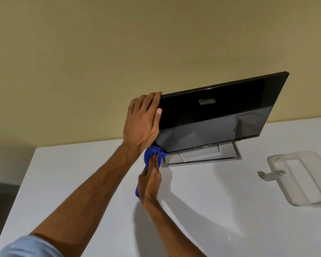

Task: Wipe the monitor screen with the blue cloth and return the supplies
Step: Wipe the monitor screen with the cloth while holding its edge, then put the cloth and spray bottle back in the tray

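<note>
A black monitor (220, 115) with a dark screen stands on its grey stand (202, 157) on the white table (72, 173). My left hand (143, 123) grips the monitor's upper left corner, fingers over the top edge and thumb on the screen's side. Below it, my right hand (149, 180) holds the bunched blue cloth (152, 154) against the screen's lower left corner. Part of the cloth hangs out under my right palm.
A clear plastic tray (300, 179) lies on the table to the right of the monitor, with a white spray bottle (272, 174) lying in it. A beige wall rises behind the table. The table's left edge is near my left forearm.
</note>
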`<state>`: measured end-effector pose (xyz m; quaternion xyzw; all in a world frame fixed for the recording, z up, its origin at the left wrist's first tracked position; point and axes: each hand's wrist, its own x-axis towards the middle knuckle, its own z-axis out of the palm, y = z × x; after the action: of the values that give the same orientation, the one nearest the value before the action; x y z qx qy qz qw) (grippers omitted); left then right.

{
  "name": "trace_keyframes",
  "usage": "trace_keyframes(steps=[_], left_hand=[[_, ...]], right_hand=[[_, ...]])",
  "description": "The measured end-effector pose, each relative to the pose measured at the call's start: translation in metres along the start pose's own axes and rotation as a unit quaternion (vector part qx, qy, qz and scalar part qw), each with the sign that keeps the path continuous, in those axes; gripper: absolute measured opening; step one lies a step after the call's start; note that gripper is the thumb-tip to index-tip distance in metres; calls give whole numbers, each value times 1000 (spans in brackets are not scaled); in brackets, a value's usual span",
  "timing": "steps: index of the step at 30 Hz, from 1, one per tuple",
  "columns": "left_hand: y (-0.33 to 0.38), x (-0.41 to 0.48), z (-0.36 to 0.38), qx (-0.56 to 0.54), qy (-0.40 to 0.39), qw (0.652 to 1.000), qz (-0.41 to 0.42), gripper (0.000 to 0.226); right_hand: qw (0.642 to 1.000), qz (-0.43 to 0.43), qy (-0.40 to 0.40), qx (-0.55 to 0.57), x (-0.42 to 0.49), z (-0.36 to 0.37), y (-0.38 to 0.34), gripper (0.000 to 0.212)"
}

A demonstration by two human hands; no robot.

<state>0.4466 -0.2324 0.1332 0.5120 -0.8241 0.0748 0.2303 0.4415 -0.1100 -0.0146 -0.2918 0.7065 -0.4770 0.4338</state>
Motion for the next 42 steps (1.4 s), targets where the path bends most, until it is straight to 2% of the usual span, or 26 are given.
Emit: trace_keyframes(steps=[2,3,8,10,12,15,20,24,30,33,38,42], left_hand=[[0,0,1,-1,-2,1000,-2,54],[-1,0,2,-2,-2,1000,-3,54],[-1,2,-2,-7,-9,1000,-1,54],[2,1,-4,-7,-18,1000,-5,55],[4,-2,-7,-4,-31,999,-7,57],[6,-4,-13,6,-36,999,2,58],[20,-6,-14,9,-31,999,-31,61],[49,-10,-11,-5,-10,998,-66,63],[132,-14,6,0,-35,999,-39,65],[195,-14,21,7,-55,998,4,66],[314,-4,47,-32,-122,986,105,69],[398,4,73,-97,-167,970,149,74]], right_hand=[[998,-8,-24,-60,-9,10,5,53],[997,10,-38,-62,-9,9,3,55],[992,96,-83,-26,-4,-9,-10,20],[984,125,-109,-60,-2,-22,-13,32],[979,101,-151,-93,-1,-40,-14,36],[974,57,-175,-130,-4,-77,-20,48],[982,37,-171,-77,0,-151,-34,46],[986,-16,-147,-76,12,-217,-52,40],[983,-79,-111,-126,30,-323,-59,42],[978,-110,-90,-154,36,-386,-58,38],[976,-119,-42,-179,52,-492,-56,35],[976,-104,2,-191,71,-558,-47,39]])
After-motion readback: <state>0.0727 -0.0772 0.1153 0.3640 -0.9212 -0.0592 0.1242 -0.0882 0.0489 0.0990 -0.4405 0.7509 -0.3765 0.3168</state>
